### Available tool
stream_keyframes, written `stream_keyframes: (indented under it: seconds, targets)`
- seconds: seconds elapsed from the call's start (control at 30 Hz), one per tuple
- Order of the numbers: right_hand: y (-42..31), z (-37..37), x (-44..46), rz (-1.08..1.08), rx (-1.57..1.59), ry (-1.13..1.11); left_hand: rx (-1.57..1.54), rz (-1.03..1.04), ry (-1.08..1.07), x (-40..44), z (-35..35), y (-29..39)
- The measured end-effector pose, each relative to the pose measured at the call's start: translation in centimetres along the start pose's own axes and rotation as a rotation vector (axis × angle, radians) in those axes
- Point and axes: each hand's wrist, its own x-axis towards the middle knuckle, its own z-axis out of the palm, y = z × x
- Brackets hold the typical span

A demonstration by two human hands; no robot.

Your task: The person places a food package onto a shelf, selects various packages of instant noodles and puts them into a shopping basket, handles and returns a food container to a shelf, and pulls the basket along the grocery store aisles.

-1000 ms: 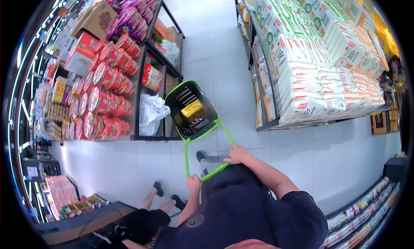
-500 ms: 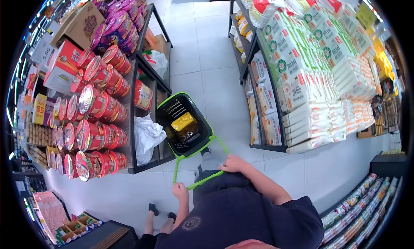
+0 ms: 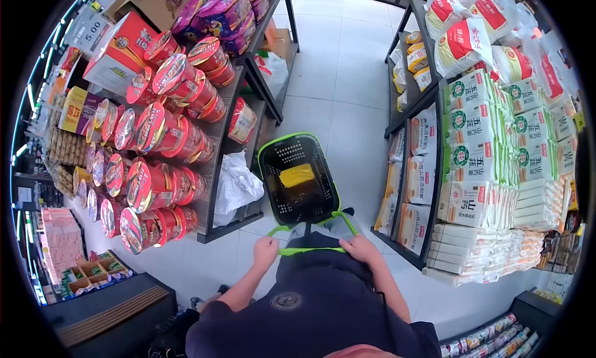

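A black shopping basket (image 3: 298, 200) with a bright green rim is in front of my body, low over the floor. Inside lies a yellow packet (image 3: 297, 175), with something dark beside it that I cannot make out. The basket's green handle (image 3: 310, 250) crosses just in front of my waist. My left hand (image 3: 266, 249) is closed on the handle's left end. At the right end, my right hand (image 3: 362, 246) grips the same handle, its thumb along the top.
Red noodle cups (image 3: 164, 128) are stacked on the left shelf, above a white plastic bag (image 3: 236, 185). The right shelf (image 3: 413, 100) holds white noodle packs (image 3: 472, 162) and bags. Behind me at lower left, another person's feet (image 3: 220, 290) are partly visible.
The view has shifted forward along the aisle and turned. The basket has come nearer to my body and now hangs more centrally between the shelves. Both hands keep their hold on the handle.
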Motion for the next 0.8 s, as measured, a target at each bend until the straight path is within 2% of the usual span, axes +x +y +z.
stream_keyframes:
  seconds: [0.07, 0.3, 0.37, 0.57, 0.73, 0.8]
  targets:
    - [0.1, -2.2, -0.2, 0.055, 0.011, -0.034, 0.056, 0.117, 0.072, 1.7, 0.8, 1.3]
    - [3.5, -6.5, -0.6, -0.021, -0.020, -0.020, 0.034, 0.116, 0.155, 2.6, 4.1, 4.8]
    - [4.0, -6.7, -0.8, -0.003, 0.001, 0.033, 0.084, 0.259, 0.227, 4.3, 4.1, 6.4]
    - [7.4, -7.0, 0.5, 0.007, 0.066, 0.100, 0.043, 0.390, 0.234, 9.4, 8.3, 6.5]
    - [9.1, -7.2, 1.6, 0.049, 0.090, 0.193, 0.094, 0.440, 0.158, 14.5, 8.6, 9.5]
    - [9.1, -7.5, 2.2, 0.071, 0.173, 0.320, 0.103, 0.450, 0.127, 16.2, 8.6, 11.4]
